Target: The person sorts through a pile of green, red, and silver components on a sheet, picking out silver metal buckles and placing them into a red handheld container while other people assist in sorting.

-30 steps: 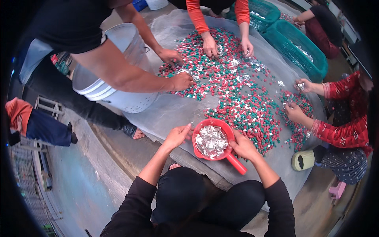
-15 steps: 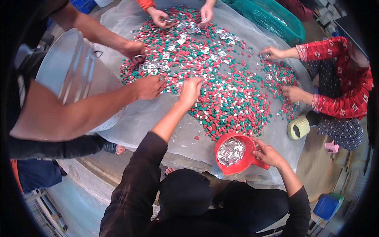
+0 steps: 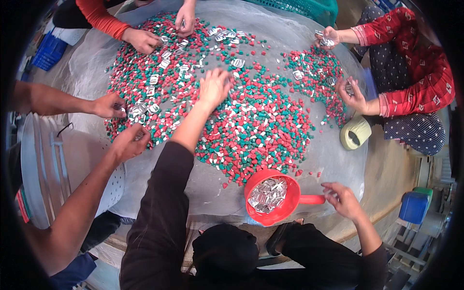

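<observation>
My left hand reaches palm down over a wide heap of small red, green and white pieces. Its fingers look loosely apart, somewhat blurred, and I make out nothing held in them. Close to the near edge of the sheet sits a red plastic dipper, partly filled with shiny silver metal pieces. My right hand is open beside the tip of the dipper's handle, thumb and fingers apart. Silver metal pieces also lie scattered over the heap.
Other people's hands work around the heap: one pair at the far side, another at left, another at right. A perforated white tub stands left, a green basket far back. A yellow-green slipper shows at right.
My left hand has moved farther over the heap. My right hand has come off the red dipper, toward the end of its handle. The view has shifted, and the other people's hands have moved.
</observation>
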The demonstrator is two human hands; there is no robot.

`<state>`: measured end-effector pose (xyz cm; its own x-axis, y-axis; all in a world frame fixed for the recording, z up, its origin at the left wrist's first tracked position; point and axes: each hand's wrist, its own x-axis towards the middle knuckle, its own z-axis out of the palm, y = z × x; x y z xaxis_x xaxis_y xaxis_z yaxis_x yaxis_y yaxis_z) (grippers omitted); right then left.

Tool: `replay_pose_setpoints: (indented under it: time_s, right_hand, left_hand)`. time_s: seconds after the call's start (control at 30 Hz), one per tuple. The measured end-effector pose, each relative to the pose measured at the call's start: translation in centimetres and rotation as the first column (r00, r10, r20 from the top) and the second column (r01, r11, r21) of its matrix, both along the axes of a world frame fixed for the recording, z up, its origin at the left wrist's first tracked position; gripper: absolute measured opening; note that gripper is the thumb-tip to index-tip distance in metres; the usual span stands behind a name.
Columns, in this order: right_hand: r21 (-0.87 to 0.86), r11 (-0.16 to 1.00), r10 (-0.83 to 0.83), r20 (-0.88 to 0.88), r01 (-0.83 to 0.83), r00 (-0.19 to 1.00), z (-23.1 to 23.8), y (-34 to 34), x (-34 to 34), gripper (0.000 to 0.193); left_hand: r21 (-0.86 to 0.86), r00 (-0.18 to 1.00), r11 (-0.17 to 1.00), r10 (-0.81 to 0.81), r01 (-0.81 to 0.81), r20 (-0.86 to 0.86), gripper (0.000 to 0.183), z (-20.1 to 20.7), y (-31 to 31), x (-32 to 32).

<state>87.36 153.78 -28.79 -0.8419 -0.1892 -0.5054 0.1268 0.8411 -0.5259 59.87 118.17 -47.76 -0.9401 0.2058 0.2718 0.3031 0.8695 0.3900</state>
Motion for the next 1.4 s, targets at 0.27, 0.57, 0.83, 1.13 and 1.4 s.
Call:
replay_pose_setpoints:
  time_s: [0.27,0.57,0.83,1.13,1.4]
  right_hand:
    - [-0.034,0.957,0.211,-0.597,-0.287,0.774,-9.9,-10.3,-22.3,0.017]
    - [0.390,0.918,0.321,-0.627,-0.070,0.710,-16.2,-17.9,-32.6,0.035]
    - [-0.605,0.787,-0.127,0.036,0.122,0.991,-13.6,-17.4,-27.5,0.019]
    - [0.084,0.976,0.217,-0.521,-0.203,0.826,-13.5,-20.2,-23.9,0.019]
    - [-0.796,0.477,-0.100,0.372,0.373,0.923,-11.8,-20.8,-23.1,0.028]
  left_hand:
    - [0.673,0.836,0.708,-0.223,-0.214,0.501,0.018,7.7,-0.9,7.4]
    - [0.714,0.754,0.595,-0.259,-0.368,0.604,0.021,5.7,-7.8,9.2]
    - [0.204,0.965,0.972,0.060,-0.115,0.257,0.031,4.0,-3.7,12.6]
    - [0.790,0.705,0.100,-0.394,-0.604,0.589,0.018,2.8,-7.6,12.4]
    - [0.715,0.736,-0.327,-0.560,-0.618,0.380,0.020,2.0,-8.3,10.8]
